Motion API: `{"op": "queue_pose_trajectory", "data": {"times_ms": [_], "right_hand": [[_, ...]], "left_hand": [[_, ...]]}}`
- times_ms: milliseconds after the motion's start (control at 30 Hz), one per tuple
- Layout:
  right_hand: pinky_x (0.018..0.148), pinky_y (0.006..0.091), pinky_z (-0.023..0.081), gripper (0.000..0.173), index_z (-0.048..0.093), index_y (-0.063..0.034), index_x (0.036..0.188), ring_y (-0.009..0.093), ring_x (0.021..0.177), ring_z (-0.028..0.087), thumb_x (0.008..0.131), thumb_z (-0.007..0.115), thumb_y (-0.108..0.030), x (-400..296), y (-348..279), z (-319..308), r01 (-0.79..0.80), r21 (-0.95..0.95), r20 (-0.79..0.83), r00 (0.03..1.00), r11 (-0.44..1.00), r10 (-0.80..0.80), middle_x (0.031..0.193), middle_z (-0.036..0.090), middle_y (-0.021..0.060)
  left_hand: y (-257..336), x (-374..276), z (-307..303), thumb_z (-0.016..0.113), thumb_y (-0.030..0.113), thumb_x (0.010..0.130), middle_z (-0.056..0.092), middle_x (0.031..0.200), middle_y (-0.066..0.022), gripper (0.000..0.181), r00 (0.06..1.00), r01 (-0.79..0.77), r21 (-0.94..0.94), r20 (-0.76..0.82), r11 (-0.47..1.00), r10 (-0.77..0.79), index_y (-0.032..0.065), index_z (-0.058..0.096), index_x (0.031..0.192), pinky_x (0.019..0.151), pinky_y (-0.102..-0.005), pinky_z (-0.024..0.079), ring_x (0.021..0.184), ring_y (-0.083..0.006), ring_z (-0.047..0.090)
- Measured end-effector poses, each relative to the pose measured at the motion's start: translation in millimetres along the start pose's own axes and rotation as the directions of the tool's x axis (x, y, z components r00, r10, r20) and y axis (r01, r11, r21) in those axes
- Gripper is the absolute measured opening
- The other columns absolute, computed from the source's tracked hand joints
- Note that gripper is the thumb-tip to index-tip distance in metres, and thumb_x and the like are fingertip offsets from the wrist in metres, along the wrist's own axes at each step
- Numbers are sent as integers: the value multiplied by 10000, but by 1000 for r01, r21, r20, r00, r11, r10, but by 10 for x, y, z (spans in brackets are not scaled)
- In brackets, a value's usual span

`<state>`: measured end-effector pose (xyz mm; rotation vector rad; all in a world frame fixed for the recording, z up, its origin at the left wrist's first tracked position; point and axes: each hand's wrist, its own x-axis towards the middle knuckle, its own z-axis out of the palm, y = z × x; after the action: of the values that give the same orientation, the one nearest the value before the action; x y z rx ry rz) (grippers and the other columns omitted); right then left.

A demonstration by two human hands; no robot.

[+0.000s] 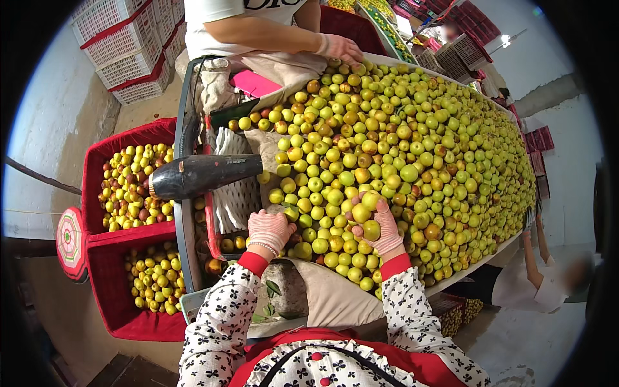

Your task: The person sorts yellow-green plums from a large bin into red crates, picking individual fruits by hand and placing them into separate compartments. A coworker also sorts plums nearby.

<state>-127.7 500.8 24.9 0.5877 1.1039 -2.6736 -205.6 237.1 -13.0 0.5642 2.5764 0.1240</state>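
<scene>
A broad heap of yellow-green jujubes (pixel 425 159), some blotched brown, covers the sorting table before me. My right hand (pixel 384 232), in a striped fingertip-less glove, is shut on several jujubes (pixel 361 213) and holds them just above the heap. At the near left corner of the heap is my left hand (pixel 271 231), in a matching glove with a beaded bracelet at the wrist. Its fingers curl downward, and whether anything is in them is hidden. Beyond it lies white foam netting (pixel 234 193), beside a red bar (pixel 210 203).
A black hair dryer (pixel 208 175) juts over the table's left rail (pixel 183 232). Red-lined crates (pixel 135 329) with jujubes stand left, near a round patterned stool (pixel 71 242). A co-worker's gloved hand (pixel 341 47) rests at the far edge. White crates (pixel 125 53) are stacked behind; another person (pixel 527 285) works at right.
</scene>
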Motion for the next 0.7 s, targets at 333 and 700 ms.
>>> {"op": "queue_pose_trajectory", "data": {"times_ms": [333,700], "right_hand": [[513,315,565,509,538,-109,1188,285,917,656,834,742,-414,42,-17,-19,-15,3,80,997,1000,15,1109,595,60],[497,316,571,499,547,-121,1182,286,889,661,835,743,-422,44,-3,-28,-19,10,45,999,1000,18,1097,602,62]], "left_hand": [[-126,-162,218,737,48,789,573,911,-48,323,844,-486,-828,-528,278,-96,22,559,1056,804,-290,510,820,-146,584],[-575,-859,-752,689,234,915,647,955,-71,321,742,-668,-650,-549,-362,-386,46,566,1143,799,-301,582,872,-178,665]]}}
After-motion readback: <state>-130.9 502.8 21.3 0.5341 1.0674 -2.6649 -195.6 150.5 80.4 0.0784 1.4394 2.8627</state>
